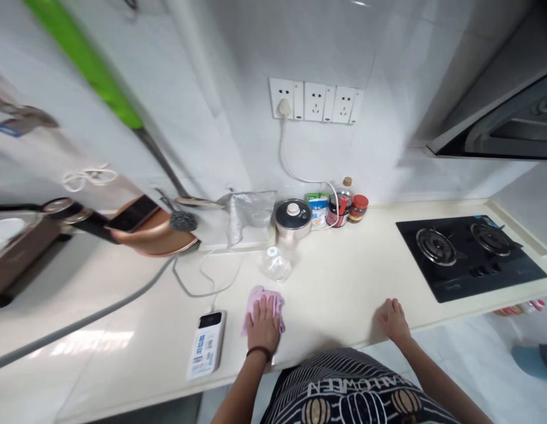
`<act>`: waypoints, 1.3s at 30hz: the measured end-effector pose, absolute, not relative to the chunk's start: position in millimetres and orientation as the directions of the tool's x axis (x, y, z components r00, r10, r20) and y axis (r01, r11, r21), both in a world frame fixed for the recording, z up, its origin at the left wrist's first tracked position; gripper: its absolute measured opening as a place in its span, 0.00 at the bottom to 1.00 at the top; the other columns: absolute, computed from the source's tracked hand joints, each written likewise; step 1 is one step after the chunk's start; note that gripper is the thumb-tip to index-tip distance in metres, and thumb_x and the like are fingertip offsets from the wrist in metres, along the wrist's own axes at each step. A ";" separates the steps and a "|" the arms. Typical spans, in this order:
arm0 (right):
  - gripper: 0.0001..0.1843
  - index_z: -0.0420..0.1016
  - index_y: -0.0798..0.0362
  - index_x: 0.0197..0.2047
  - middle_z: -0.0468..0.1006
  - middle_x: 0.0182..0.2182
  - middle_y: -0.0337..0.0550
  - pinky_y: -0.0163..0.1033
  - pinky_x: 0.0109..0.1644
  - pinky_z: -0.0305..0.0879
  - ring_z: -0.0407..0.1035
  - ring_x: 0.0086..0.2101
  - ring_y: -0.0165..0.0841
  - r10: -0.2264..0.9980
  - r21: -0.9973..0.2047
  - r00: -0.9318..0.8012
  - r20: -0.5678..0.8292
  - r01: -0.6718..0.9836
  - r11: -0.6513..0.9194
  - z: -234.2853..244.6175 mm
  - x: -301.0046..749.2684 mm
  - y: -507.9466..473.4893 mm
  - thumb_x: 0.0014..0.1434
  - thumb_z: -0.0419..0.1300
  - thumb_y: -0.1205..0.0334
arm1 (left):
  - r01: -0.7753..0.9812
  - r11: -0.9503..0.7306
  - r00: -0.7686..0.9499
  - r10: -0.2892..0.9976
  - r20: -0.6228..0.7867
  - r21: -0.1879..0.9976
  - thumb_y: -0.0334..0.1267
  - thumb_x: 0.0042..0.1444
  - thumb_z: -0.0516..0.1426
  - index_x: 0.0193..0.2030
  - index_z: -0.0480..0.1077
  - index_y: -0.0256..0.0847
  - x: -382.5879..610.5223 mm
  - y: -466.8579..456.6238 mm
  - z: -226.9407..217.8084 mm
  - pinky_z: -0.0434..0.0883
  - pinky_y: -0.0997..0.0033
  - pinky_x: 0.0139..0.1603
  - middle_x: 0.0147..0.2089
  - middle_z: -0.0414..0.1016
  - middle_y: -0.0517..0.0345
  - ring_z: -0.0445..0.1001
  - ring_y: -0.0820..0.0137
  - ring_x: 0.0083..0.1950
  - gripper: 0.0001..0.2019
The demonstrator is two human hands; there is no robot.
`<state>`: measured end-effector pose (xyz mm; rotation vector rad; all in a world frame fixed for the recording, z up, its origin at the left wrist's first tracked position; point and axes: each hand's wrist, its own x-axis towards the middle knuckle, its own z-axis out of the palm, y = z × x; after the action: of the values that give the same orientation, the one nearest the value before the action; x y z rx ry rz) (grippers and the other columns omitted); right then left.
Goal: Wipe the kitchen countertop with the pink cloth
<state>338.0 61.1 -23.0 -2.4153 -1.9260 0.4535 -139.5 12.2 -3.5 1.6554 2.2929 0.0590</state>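
Observation:
My left hand (263, 330) lies flat on a pink cloth (254, 300) on the counter, fingers stretched out and a little apart over it. Part of the cloth is hidden under the palm. A dark band circles that wrist. My right hand (393, 321) rests near the counter's front edge with its fingers curled in, and nothing shows in it. Left of the cloth lies a white power bank (206, 347) with a dark display. Beyond the cloth is a clear plastic bottle (277, 265) with a white cap.
A small lidded electric pot (293, 218) stands by the wall, near jars (358, 207) and a silver bubble bag (253, 215). Its cord runs to sockets (316, 101). A black gas hob (471, 253) is at right. A grey hose (123, 303) crosses the left counter.

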 end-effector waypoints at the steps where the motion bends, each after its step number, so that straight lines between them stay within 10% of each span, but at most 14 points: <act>1: 0.39 0.67 0.58 0.73 0.66 0.72 0.67 0.63 0.76 0.57 0.58 0.73 0.57 0.956 -0.178 0.203 -0.213 0.954 -0.242 -21.9 337.1 63.8 0.61 0.55 0.55 | 0.895 0.394 -0.343 0.908 -0.240 0.210 0.42 0.74 0.44 0.83 0.51 0.45 -150.9 14.7 0.8 0.47 0.38 0.82 0.86 0.44 0.46 0.43 0.51 0.86 0.32; 5: 0.38 0.66 0.46 0.74 0.65 0.74 0.61 0.69 0.73 0.58 0.59 0.73 0.59 0.976 -0.189 0.151 -0.156 0.965 -0.180 -14.4 307.2 83.1 0.62 0.54 0.50 | 0.814 0.533 -0.472 0.839 -0.271 0.232 0.42 0.73 0.44 0.83 0.49 0.42 -171.2 22.9 13.1 0.45 0.36 0.82 0.86 0.42 0.44 0.40 0.49 0.86 0.33; 11: 0.55 0.56 0.55 0.79 0.61 0.77 0.61 0.62 0.78 0.54 0.55 0.75 0.57 0.970 -0.619 -0.217 -0.113 0.779 0.102 14.2 165.3 124.1 0.53 0.67 0.48 | 0.878 0.433 -0.391 0.895 -0.217 0.204 0.41 0.74 0.43 0.82 0.53 0.42 -129.9 -10.6 -3.2 0.47 0.33 0.81 0.85 0.45 0.43 0.44 0.46 0.85 0.32; 18: 0.72 0.46 0.50 0.82 0.53 0.80 0.52 0.54 0.80 0.50 0.49 0.77 0.49 0.987 -0.908 -0.147 -0.056 0.420 0.011 42.9 -2.5 147.0 0.42 0.77 0.44 | 0.918 0.357 -0.331 0.930 -0.161 0.175 0.43 0.73 0.47 0.83 0.50 0.52 -108.5 -41.0 -36.0 0.47 0.36 0.81 0.86 0.44 0.51 0.43 0.50 0.86 0.32; 27: 0.57 0.58 0.55 0.75 0.76 0.65 0.56 0.50 0.69 0.67 0.72 0.61 0.45 0.993 -0.968 -0.119 0.022 0.244 0.051 57.4 -45.5 182.6 0.44 0.72 0.48 | 0.931 0.294 -0.280 0.956 -0.090 0.218 0.47 0.73 0.48 0.83 0.47 0.53 -117.0 -42.4 -50.3 0.48 0.37 0.81 0.86 0.42 0.51 0.43 0.50 0.86 0.34; 32: 0.53 0.61 0.51 0.75 0.78 0.58 0.51 0.52 0.66 0.68 0.72 0.56 0.45 0.955 -0.839 -0.252 0.155 0.477 0.262 72.2 30.6 189.7 0.46 0.69 0.54 | 0.924 0.297 -0.288 0.955 -0.072 0.242 0.50 0.72 0.49 0.83 0.50 0.53 -121.2 -35.0 -49.0 0.49 0.37 0.80 0.86 0.45 0.51 0.45 0.49 0.85 0.34; 39: 0.48 0.71 0.45 0.71 0.76 0.55 0.50 0.48 0.62 0.61 0.67 0.55 0.46 0.828 -0.203 -0.557 -0.064 0.820 0.536 86.4 116.9 164.7 0.45 0.68 0.70 | 0.899 0.339 -0.319 0.940 -0.117 0.277 0.46 0.72 0.48 0.83 0.51 0.51 -124.2 -16.8 -37.7 0.45 0.34 0.81 0.86 0.44 0.50 0.43 0.49 0.86 0.33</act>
<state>116.9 164.7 86.4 -1.4589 -2.7182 0.3263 -124.2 -16.8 -37.7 1.6543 2.3492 0.2335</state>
